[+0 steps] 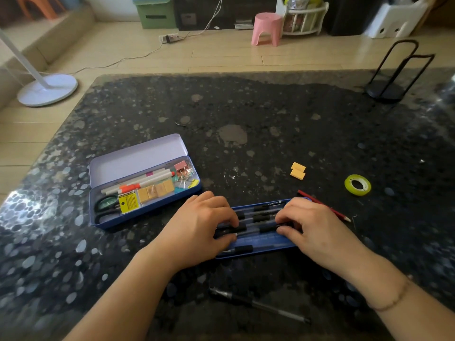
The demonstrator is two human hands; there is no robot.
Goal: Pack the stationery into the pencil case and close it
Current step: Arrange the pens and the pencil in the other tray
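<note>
Head view: on the tabletop, tape roll and two yellow erasers lie at 2 o'clock of the blue tray, a red pencil beside it, a black pen at 6 o'clock. Left hand and right hand, fingers curled, grip black pens lying in the tray. The open pencil case, at 10 o'clock, holds scissors, markers, erasers, clips.

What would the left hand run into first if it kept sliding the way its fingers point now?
The left hand points right along the blue tray, fingers curled on the black pens. Going straight on, it would likely meet the right hand first, which rests on the same pens. Depth is hard to judge.
</note>
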